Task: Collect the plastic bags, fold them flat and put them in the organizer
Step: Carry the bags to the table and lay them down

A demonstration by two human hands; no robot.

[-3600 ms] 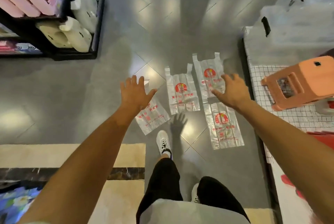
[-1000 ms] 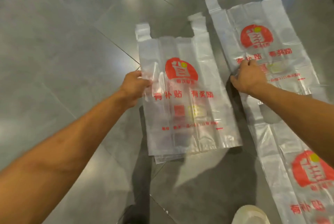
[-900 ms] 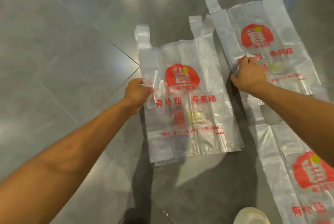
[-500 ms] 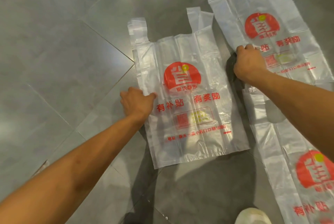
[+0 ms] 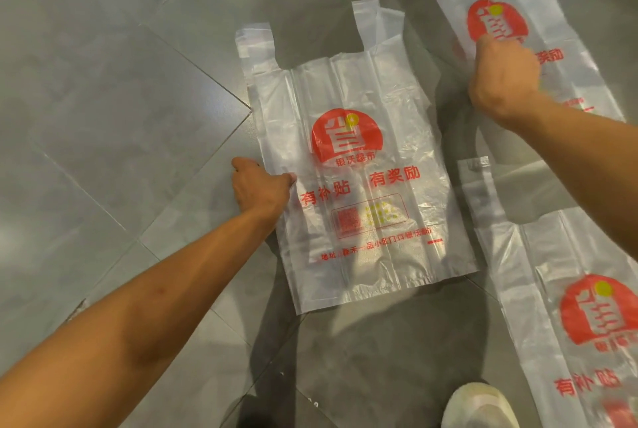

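Observation:
Three clear plastic bags with red print lie flat on the grey tile floor. The middle bag (image 5: 359,165) lies in the centre of the view. My left hand (image 5: 260,188) pinches its left edge, fingers curled down at the floor. A second bag (image 5: 511,6) lies at the upper right; my right hand (image 5: 502,77) grips it, knuckles up, just below its red logo. A third bag (image 5: 566,289) lies at the lower right, its handles reaching up under my right forearm. No organizer is in view.
The toe of my white shoe (image 5: 480,407) stands at the bottom edge, right of centre. Bare grey floor tiles (image 5: 103,100) fill the left half of the view. My shadow falls below the middle bag.
The middle bag has slid toward me with my left hand on its edge. My right hand has moved up the upper right bag, close to its logo. The camera has dropped closer.

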